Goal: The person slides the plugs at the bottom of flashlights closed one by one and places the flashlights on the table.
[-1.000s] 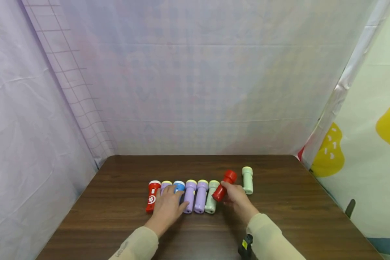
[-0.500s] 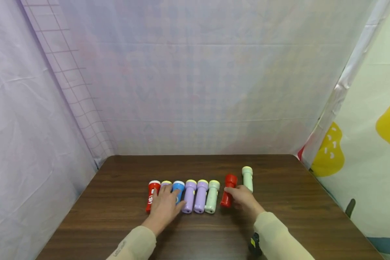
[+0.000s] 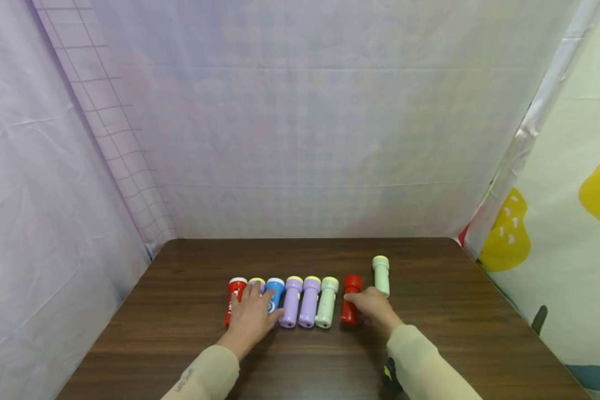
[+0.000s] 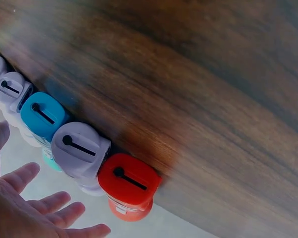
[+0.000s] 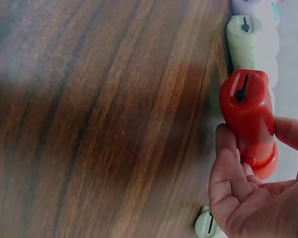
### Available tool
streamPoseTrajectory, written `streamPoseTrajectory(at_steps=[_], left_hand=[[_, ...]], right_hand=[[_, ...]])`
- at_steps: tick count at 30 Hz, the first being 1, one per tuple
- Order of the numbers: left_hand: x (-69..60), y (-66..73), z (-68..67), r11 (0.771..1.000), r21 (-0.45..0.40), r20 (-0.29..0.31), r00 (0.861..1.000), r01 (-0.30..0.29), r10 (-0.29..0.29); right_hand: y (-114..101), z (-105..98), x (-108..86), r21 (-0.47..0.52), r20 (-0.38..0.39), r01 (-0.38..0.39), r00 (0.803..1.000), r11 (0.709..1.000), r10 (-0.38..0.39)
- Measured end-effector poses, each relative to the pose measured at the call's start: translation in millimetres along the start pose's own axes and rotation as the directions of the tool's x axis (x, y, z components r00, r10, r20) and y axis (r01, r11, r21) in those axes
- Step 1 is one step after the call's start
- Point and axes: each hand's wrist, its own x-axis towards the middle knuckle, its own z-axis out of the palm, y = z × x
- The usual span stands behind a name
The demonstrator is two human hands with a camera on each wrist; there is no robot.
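My right hand grips a red flashlight between thumb and fingers, just right of a row of flashlights. In the right wrist view the red flashlight hides part of the fingers. Nearest it in the row is a pale green flashlight, followed leftward by two purple flashlights, one being this purple flashlight. My left hand, fingers spread, lies over the row's left part. It partly covers a blue flashlight, another purple flashlight and a red flashlight at the end.
A second pale green flashlight lies apart, farther back and right of my right hand. Everything lies on a dark brown wooden table. Pale cloth hangs behind the table and at both sides.
The red flashlight in my right hand has turned from slanted to nearly upright in the head view and come nearer me, off the green one. My left hand has shifted slightly left.
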Motion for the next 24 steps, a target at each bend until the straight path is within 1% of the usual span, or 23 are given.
streamPoseTrajectory(at_steps=[7,15,18,24], left_hand=[[0.8,-1.2,-0.1,1.0,0.01,0.065,0.998,0.02,-0.021],[-1.0,-0.6,-2.3,0.999,-0.043,0.071,0.997,0.021,-0.018],[-2.4,0.0,-2.6,0.998,-0.066,0.076,0.997,0.02,-0.015],[-3.6,-0.5,-3.4,0.997,-0.073,0.11,0.994,0.03,-0.022]], right_hand=[[-3,3,-2.8,-0.02,-0.009,0.029,1.0,0.999,-0.029],[0,12,0.4,-0.026,-0.038,0.052,0.998,0.998,-0.053],[-1,13,-0.7,-0.065,-0.06,0.077,0.995,0.995,-0.08],[-2,12,-3.1,-0.209,-0.076,0.098,0.99,0.973,-0.116]])
